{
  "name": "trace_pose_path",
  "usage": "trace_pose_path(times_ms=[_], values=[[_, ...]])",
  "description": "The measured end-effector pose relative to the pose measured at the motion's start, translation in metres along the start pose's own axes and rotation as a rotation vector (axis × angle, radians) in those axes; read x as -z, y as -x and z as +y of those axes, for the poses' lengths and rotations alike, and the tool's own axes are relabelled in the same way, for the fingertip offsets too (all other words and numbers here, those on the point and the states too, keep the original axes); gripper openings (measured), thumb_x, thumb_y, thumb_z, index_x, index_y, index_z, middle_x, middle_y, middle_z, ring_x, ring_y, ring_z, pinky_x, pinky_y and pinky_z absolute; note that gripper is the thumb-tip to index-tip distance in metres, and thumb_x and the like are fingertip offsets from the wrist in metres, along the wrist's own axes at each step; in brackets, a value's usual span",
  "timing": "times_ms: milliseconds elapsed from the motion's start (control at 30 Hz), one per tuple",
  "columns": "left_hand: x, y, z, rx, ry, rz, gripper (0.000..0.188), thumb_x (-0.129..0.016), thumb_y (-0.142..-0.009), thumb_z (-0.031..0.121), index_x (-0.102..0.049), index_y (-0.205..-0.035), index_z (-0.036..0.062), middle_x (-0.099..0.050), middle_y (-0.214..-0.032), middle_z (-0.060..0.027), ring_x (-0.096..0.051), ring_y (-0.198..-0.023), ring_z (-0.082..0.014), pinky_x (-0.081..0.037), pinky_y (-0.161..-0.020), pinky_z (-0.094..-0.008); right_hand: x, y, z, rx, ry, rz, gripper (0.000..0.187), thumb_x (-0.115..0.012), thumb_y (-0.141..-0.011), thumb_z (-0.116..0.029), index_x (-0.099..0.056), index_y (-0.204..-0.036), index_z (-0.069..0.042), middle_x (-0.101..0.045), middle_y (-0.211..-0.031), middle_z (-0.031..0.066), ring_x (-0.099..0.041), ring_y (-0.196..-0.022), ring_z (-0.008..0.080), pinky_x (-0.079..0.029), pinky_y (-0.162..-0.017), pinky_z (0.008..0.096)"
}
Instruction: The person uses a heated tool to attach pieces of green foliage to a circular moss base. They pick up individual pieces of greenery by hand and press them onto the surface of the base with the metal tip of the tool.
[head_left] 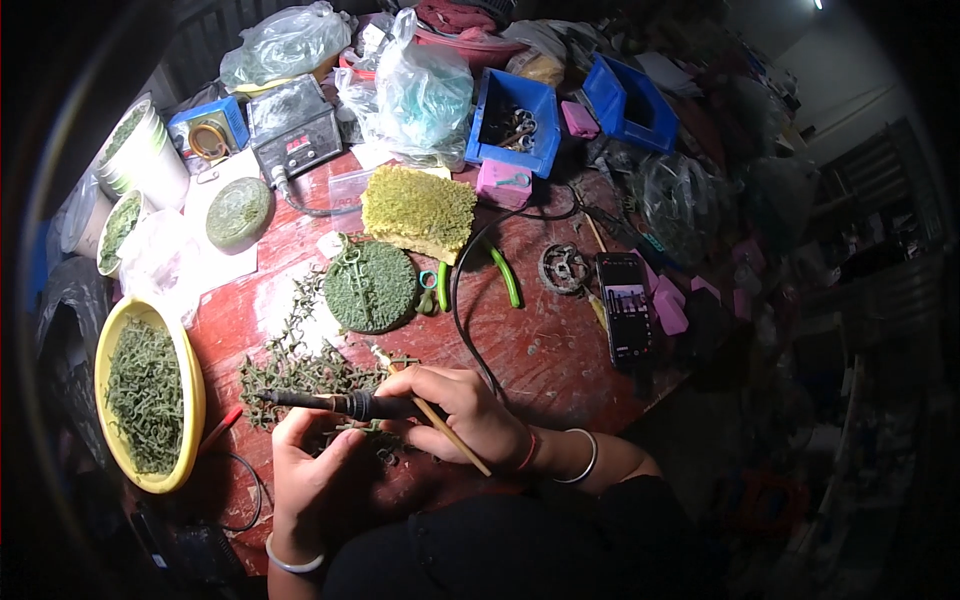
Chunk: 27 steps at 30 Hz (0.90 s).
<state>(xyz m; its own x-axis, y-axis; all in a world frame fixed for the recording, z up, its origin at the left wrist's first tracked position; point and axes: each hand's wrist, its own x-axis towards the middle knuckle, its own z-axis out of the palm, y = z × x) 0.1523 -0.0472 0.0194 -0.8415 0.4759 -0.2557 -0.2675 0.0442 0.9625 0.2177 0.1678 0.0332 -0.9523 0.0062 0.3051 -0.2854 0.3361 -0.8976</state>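
Note:
My right hand (pixel 455 405) is closed around a black soldering-iron-like tool (pixel 372 405) with a cable, its thin end pointing left. A slim wooden stick (pixel 450 435) is held in the same hand, slanting across the fingers. My left hand (pixel 308 460) has thumb and forefinger brought together below the tool, beside a small green piece (pixel 366 427); what exactly they pinch is partly hidden. Just beyond lies a loose pile of small green branching pieces (pixel 300 370). Behind the pile sits a round green textured disc (pixel 370 287) with a green sprig on top.
A yellow basin (pixel 193 400) of green pieces stands left. Farther back are a yellow-green sponge-like block (pixel 418 208), a control box with a red display (pixel 300 143) and blue bins (pixel 515 110). Green-handled pliers (pixel 503 276), a phone (pixel 625 310) and a black cable (pixel 458 310) lie right.

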Motion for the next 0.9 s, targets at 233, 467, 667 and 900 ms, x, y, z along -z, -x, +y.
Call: trace_pose_path(times_ms=[233,467,667,900], values=[[0.008,-0.001,-0.011,-0.07,-0.059,-0.059,0.017,-0.077,-0.081,-0.002,-0.065,-0.093,-0.0011,-0.07,-0.088,-0.0048,-0.065,-0.079,-0.0101,-0.052,-0.072,-0.0245,-0.002,0.001,0.001,0.0,-0.021,-0.035,0.037,-0.068,-0.073,0.005,-0.059,-0.109,0.0,-0.064,-0.089,0.0161,-0.066,-0.08,0.0317,-0.051,-0.07,0.0374],[0.002,-0.002,-0.002,-0.062,-0.077,-0.086,0.016,-0.076,-0.082,-0.003,-0.069,-0.096,-0.0034,-0.071,-0.087,-0.0043,-0.065,-0.078,-0.0102,-0.051,-0.072,-0.0247,-0.003,0.0,0.001,0.001,-0.004,-0.008,0.031,-0.075,-0.076,0.004,-0.062,-0.104,0.0,-0.067,-0.088,0.0136,-0.069,-0.078,0.0272,-0.052,-0.068,0.0341],[0.005,-0.001,-0.004,-0.107,-0.138,-0.107,0.016,-0.076,-0.083,-0.002,-0.069,-0.097,-0.0034,-0.072,-0.087,-0.0056,-0.065,-0.079,-0.0104,-0.051,-0.073,-0.0244,-0.002,0.001,0.0,0.02,-0.041,-0.026,0.037,-0.065,-0.074,0.005,-0.057,-0.11,0.001,-0.062,-0.088,0.0178,-0.065,-0.081,0.0351,-0.049,-0.069,0.0409],[0.007,-0.006,-0.007,-0.025,-0.075,-0.016,0.014,-0.075,-0.083,-0.003,-0.069,-0.096,-0.0017,-0.069,-0.094,-0.0075,-0.064,-0.09,-0.0121,-0.05,-0.082,-0.0264,0.004,0.0,-0.005,-0.061,-0.175,0.04,0.048,-0.065,-0.083,0.003,-0.056,-0.129,-0.001,-0.067,-0.106,0.0186,-0.072,-0.094,0.0277,-0.056,-0.07,0.0335]])
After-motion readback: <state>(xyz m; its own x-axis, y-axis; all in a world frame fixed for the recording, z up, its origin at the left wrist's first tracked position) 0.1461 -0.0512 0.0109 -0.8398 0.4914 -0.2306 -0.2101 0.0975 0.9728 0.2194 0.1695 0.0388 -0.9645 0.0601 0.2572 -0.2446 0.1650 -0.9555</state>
